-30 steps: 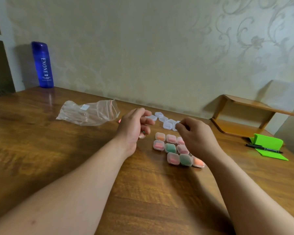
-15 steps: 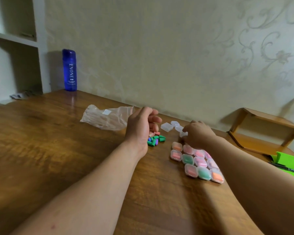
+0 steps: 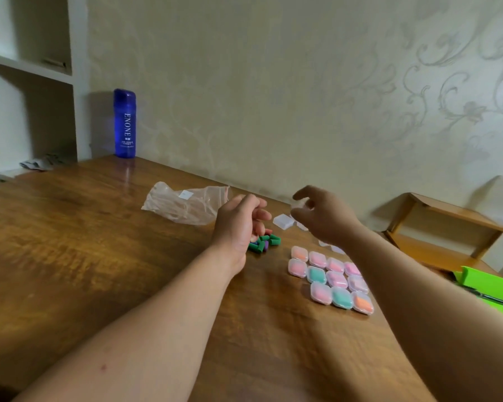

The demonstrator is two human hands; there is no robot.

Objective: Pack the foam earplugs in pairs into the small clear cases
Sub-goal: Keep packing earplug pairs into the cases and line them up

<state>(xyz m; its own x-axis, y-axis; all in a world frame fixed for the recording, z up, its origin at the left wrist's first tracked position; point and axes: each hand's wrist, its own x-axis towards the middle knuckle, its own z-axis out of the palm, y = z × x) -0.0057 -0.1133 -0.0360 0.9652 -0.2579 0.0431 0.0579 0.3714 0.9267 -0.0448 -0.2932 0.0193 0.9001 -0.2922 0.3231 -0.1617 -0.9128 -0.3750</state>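
Left hand (image 3: 238,224) curled above loose earplugs (image 3: 266,242); right hand (image 3: 324,217) holds clear case (image 3: 299,209)

The left hand (image 3: 238,224) covers part of the loose earplug pile (image 3: 266,242) and its own fingertips, whether the blurred right hand (image 3: 323,216) holds anything is unclear, its forearm masks some empty cases (image 3: 283,221), and the right edge crops the green stand (image 3: 488,282) and pen (image 3: 491,300).

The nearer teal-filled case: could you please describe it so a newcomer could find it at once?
On the wooden table, a block of filled clear cases lies beside the right forearm. In its nearest row, the teal case sits midway between a pink case and an orange one; the other teal case lies farther back.
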